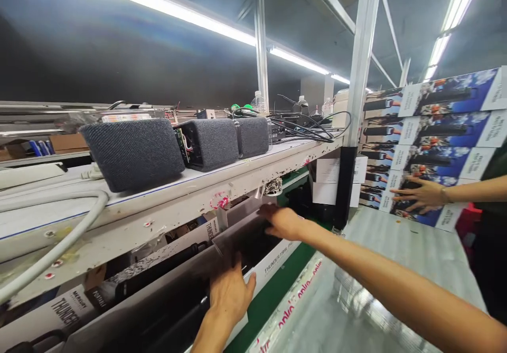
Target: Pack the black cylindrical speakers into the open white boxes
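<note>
Hands at a black tray (pixel 241 242) in a white carton (pixel 273 266)
Left hand (pixel 229 295) flat on it, right hand (pixel 282 222) over its edge; neither grip clearly closed.

carton (pixel 273 266): white, black panel | speaker (pixel 133 155): charcoal weave | stacked cartons (pixel 435 147): blue-white print
</note>
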Demonstrator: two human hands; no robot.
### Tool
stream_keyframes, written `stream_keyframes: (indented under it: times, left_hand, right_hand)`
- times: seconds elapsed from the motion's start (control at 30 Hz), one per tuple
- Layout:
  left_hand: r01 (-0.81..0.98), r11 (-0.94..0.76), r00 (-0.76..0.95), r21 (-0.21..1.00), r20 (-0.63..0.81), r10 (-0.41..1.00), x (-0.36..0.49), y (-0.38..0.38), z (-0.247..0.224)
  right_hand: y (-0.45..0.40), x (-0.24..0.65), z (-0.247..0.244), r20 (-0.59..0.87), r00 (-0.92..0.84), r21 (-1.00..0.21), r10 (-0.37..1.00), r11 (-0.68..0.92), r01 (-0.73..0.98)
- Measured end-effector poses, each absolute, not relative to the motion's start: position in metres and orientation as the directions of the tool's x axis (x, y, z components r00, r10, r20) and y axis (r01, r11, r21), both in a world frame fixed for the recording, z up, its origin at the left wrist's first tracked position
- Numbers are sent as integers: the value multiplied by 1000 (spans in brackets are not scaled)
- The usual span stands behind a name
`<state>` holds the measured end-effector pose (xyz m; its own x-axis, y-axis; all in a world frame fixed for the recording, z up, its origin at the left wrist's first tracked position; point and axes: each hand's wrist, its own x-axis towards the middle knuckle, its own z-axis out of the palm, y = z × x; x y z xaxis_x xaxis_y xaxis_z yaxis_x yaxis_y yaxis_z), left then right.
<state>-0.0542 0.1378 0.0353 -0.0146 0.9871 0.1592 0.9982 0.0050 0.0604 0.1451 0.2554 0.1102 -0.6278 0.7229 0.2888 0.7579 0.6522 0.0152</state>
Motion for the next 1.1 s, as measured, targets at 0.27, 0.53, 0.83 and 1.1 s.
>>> stream_keyframes:
  times: [0.27,0.53,0.83,1.1]
  left_hand:
    - [997,-17,22,-70,68,997,-55,141,39]
    - [995,-15,20,-95,54,998,-59,130,50]
    - [997,-47,44,-56,-53,998,-68,138,48]
    - [994,-82,99,-71,284,954,-53,177,67]
  right_hand:
    - [79,284,108,30,-300,417,953,261,871]
    - [39,324,44,3,-245,25,970,245,969]
    - [45,331,54,131,-23,-122,991,40,992]
    - [75,340,132,391,-80,-273,917,198,941]
